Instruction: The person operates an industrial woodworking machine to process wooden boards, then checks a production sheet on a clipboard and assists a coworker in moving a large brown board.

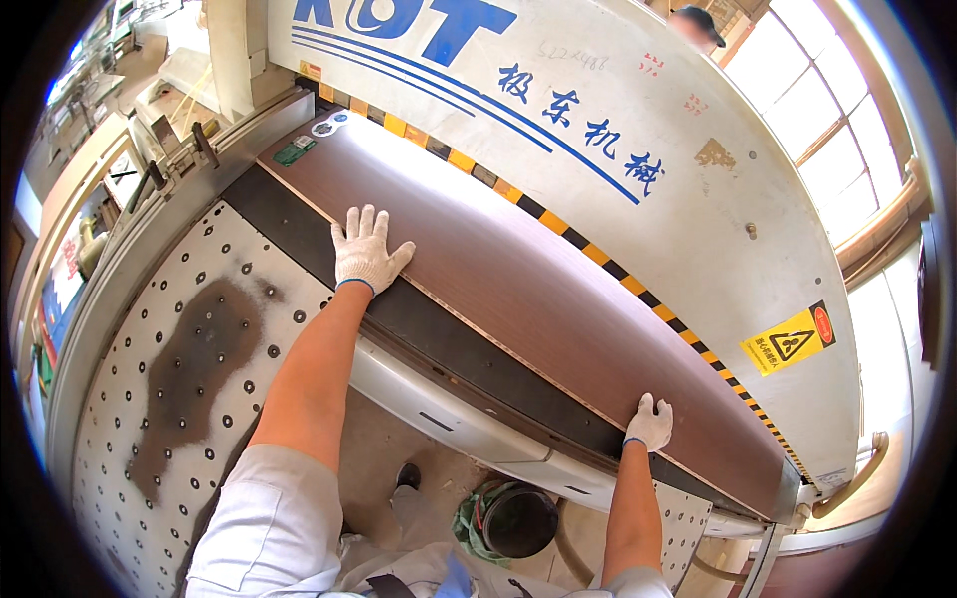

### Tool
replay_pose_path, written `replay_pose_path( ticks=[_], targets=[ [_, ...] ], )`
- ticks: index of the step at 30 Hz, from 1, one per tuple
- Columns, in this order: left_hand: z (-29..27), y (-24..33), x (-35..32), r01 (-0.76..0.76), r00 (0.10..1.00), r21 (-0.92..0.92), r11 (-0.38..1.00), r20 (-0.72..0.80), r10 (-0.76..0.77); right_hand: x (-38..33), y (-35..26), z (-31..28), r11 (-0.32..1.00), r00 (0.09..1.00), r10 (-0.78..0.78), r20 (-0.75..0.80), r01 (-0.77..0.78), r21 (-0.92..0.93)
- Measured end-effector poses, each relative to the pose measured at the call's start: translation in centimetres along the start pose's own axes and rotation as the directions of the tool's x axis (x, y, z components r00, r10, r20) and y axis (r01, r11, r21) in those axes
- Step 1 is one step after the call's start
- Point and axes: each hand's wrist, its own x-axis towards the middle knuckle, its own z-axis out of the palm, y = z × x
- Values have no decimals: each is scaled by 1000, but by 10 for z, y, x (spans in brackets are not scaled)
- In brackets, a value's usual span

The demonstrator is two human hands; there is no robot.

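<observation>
A long brown wood-grain panel (538, 289) lies across a large white machine, its far side passing under the machine's striped beam. My left hand (367, 251), in a white knitted glove, rests on the panel's near edge with fingers spread and thumb out to the side. Farther right, my right hand (650, 423), gloved the same way, lies on the near edge too. Its fingers reach over the panel's top, slightly bent. Neither hand is gripping anything that I can see. A green-and-white label (296, 150) is at the panel's left end.
The white machine beam (638, 149) carries black-and-yellow warning tape (578, 239). A dotted air table (179, 369) extends on the left, a smaller one (683, 528) on the right. Below stands a dark bucket (520, 520) beside a green bag. A person's dark cap (701, 22) shows behind the machine.
</observation>
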Motion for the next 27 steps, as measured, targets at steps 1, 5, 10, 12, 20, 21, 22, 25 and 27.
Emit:
replay_pose_path(
  ticks=[1,5,10,12,20,21,22,25,27],
  targets=[
    [-1,-1,0,0,1000,1,1000,-4,0,0,-1,1,1000,1000,-6,-4,6,-2],
    [-3,-1,-2,-10,1000,-6,1000,-18,10,1,1,1,1000,1000,0,20,0,12],
    [1,-2,0,-25,999,-34,999,-40,24,2,3,2,1000,1000,-5,15,4,19],
    [1,-2,-1,-22,999,-44,999,-37,20,2,3,1,1000,1000,8,18,-9,30],
    [3,-4,-1,-29,998,-53,998,-48,26,0,-1,0,999,1000,-9,4,9,-35],
    [3,-4,-1,-29,998,-53,998,-54,26,0,-2,0,999,1000,-6,5,6,-35],
    [3,-4,0,-30,998,-54,998,-60,27,0,-3,-1,999,1000,-4,5,4,-35],
    [2,-3,0,-13,999,-31,999,-43,12,-1,-2,-1,999,1000,-12,3,13,-34],
    [4,-3,0,-11,999,-28,1000,-39,10,-1,-3,0,999,1000,-7,10,8,-42]
  ],
)
